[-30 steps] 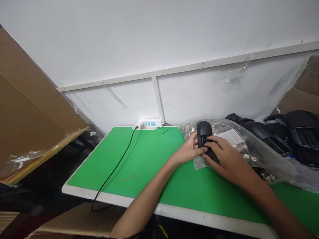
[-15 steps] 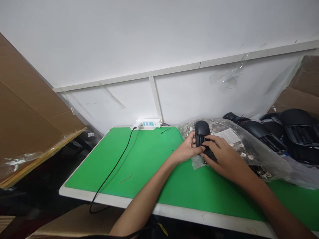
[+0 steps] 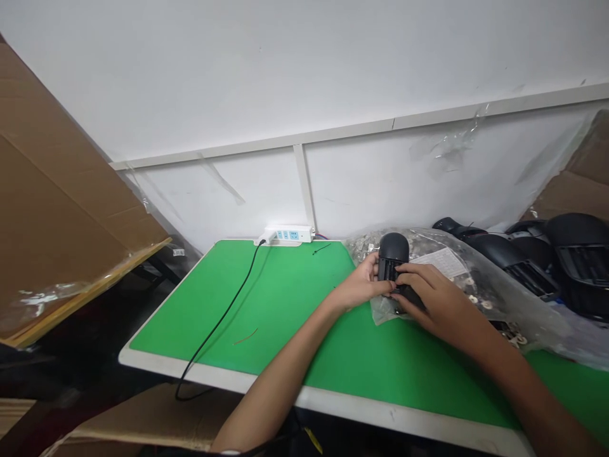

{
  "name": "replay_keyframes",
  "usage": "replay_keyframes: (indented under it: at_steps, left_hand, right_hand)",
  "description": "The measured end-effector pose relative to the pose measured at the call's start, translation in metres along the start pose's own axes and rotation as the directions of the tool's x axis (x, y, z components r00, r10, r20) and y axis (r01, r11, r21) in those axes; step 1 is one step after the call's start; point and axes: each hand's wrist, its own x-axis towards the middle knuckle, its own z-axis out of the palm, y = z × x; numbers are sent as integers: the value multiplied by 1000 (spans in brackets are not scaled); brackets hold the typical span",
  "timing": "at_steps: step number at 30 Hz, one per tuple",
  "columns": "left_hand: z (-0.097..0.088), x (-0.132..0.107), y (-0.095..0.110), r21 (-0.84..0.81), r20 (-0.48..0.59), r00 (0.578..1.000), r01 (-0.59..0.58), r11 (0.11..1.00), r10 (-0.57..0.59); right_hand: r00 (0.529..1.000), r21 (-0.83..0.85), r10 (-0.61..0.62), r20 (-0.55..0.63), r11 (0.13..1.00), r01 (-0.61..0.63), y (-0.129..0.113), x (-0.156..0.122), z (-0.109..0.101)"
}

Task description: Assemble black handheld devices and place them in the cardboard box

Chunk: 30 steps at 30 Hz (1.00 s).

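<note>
Black plastic vent housing [image 3: 392, 255] gripped in both hands above a clear plastic bag [image 3: 504, 298] of small metal fittings.
The left hand [image 3: 364, 285] was closed around the housing's side, while the right hand [image 3: 435, 304] gripped its lower end, fingers [image 3: 413, 274] wrapped across the slotted face. The bag lay on a green mat [image 3: 295, 324] with a paper label [image 3: 440, 263] on it; similar black housings [image 3: 578, 263] sat just beyond, and a power strip [image 3: 289, 234] stood past the mat's far edge.

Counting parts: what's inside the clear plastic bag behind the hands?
The clear plastic bag holds small silvery metal pieces and a white printed sheet; its part under the black plastic housing is hidden.
</note>
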Motion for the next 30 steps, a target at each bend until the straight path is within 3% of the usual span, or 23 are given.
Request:
replay_keyframes:
  at_steps: [30]
  left_hand:
    - [2, -1, 2, 107, -5, 1000, -24, 994, 24]
  right_hand:
    - [997, -20, -76, 9, 997, 76, -3, 2, -3]
